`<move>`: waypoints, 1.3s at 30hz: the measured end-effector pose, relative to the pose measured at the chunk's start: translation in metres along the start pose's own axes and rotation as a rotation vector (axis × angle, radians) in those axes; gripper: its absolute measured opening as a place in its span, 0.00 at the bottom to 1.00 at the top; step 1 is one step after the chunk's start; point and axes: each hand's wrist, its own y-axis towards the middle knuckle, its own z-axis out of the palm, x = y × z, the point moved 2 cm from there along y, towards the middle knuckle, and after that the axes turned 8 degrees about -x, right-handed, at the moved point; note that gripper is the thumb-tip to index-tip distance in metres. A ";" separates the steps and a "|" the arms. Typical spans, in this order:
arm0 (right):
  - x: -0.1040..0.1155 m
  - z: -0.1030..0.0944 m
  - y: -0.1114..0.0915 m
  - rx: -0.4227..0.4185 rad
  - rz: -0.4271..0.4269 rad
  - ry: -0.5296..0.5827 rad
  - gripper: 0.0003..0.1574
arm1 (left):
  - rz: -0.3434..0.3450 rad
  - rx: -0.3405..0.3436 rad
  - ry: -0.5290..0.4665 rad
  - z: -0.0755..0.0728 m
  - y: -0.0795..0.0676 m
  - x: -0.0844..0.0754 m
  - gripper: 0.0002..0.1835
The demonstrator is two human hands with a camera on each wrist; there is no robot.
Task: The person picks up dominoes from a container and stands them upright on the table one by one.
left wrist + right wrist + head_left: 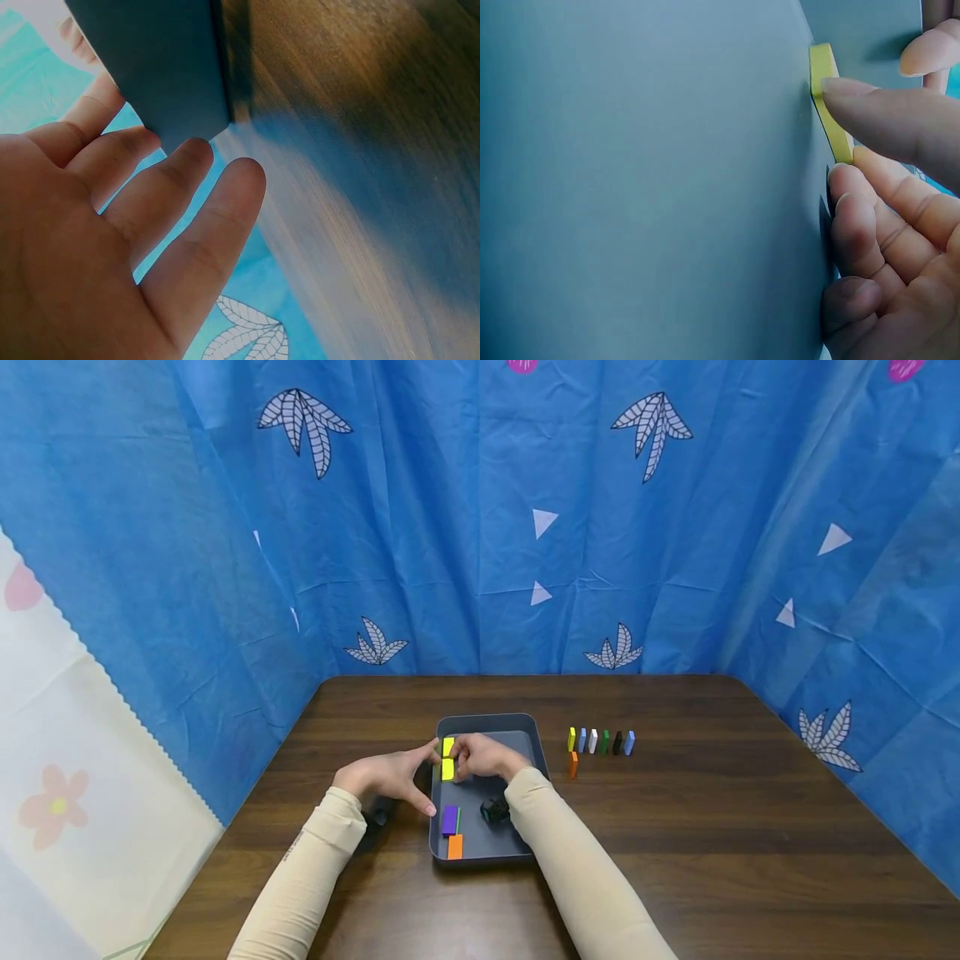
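A person's right hand (483,755) pinches a yellow block (835,133) inside a grey tray (487,723), near its left wall. The left hand (393,777), fingers spread, is beside that wall. A purple block (449,820) and orange block (455,847) sit nearer the viewer.

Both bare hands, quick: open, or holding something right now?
Left hand: open, at the side of the grey rectangular tray.
Right hand: closed, pinching a yellow rectangular block.

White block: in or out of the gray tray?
Out: the head view shows the white block on the table, right of the gray tray.
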 end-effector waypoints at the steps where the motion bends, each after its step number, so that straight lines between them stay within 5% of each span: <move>1: 0.000 0.000 0.000 0.000 0.000 -0.001 0.22 | 0.000 0.000 -0.002 0.000 0.000 0.000 0.68; 19: 0.003 0.001 0.001 -0.026 0.005 -0.061 0.20 | -0.003 0.001 -0.002 -0.002 -0.001 -0.002 0.68; 34: 0.001 -0.008 -0.005 -0.025 0.027 0.156 0.17 | -0.003 0.005 0.011 0.001 0.000 -0.001 0.69; 39: 0.003 -0.007 -0.004 0.009 0.038 0.117 0.19 | -0.004 0.006 -0.006 0.000 0.001 0.000 0.69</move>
